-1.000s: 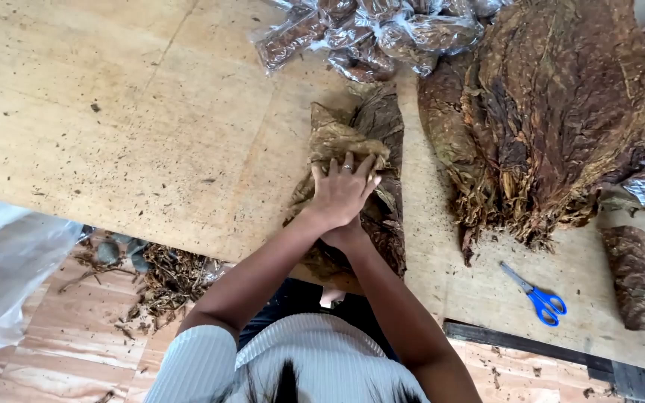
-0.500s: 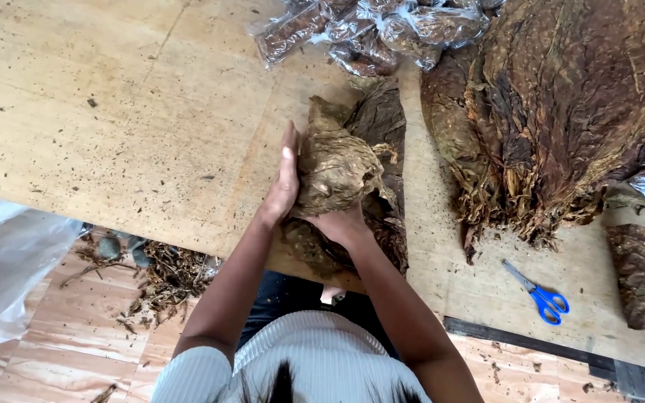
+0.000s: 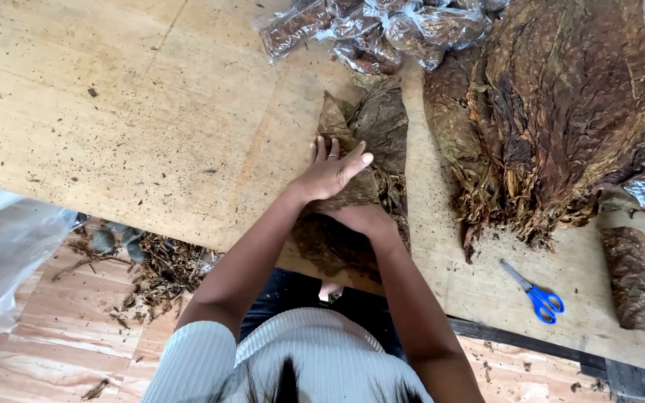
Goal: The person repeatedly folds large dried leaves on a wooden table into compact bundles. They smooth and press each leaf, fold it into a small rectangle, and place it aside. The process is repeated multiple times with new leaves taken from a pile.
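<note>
1. Your left hand point(image 3: 330, 173) lies flat, fingers spread, pressing a dried brown leaf point(image 3: 371, 127) on the wooden table point(image 3: 136, 112), near its front edge.
2. Your right hand point(image 3: 363, 219) sits just below, partly hidden; its grip cannot be told.
3. A big leaf pile point(image 3: 561, 112) lies to the right, blue scissors point(image 3: 535, 292) in front of it.

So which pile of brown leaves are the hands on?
The small flat stack of leaves at the table's near edge, under the left hand and right hand. The big heap to its right lies untouched.
</note>
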